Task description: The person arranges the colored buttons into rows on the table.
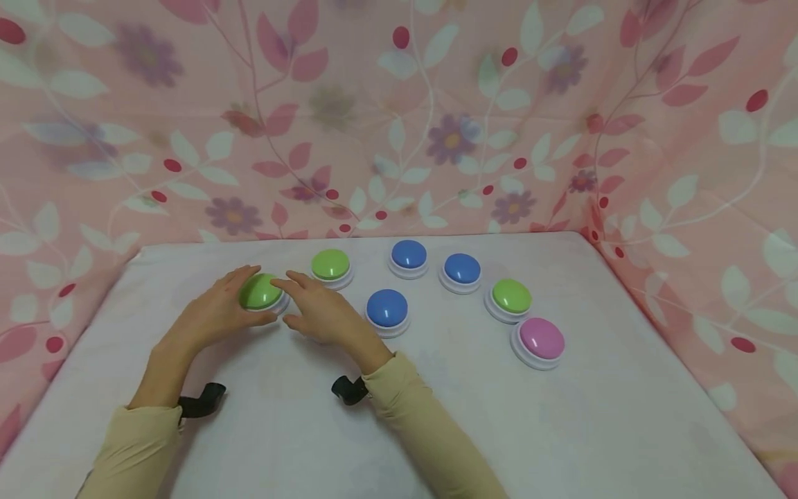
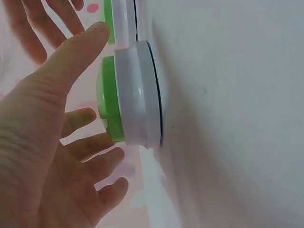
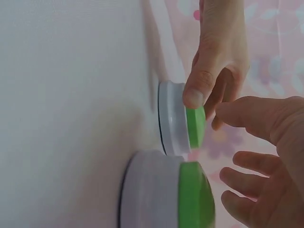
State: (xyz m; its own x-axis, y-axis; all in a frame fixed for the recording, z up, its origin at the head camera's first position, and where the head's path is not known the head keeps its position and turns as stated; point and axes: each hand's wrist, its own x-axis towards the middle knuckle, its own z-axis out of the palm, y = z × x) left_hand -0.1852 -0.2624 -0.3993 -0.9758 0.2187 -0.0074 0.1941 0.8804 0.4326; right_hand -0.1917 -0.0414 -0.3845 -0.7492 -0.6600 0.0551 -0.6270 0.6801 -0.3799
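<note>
My left hand (image 1: 212, 315) curves around the leftmost green push button (image 1: 260, 292), thumb on the near side and fingers on the far side. In the left wrist view its loosely bent fingertips come right up to the green dome of that button (image 2: 135, 95). My right hand (image 1: 327, 310) hovers at the button's right side, fingers spread toward the left hand and nothing in its grasp. A second green push button (image 1: 330, 264) stands just beyond the right hand, and in the right wrist view its white base (image 3: 149, 194) fills the bottom.
Right of my hands stand three blue buttons (image 1: 387, 308), another green button (image 1: 512, 296) and a pink button (image 1: 542, 339), all on white round bases. They sit on a white-covered table (image 1: 592, 430). A pink floral curtain (image 1: 374, 118) borders the back and sides.
</note>
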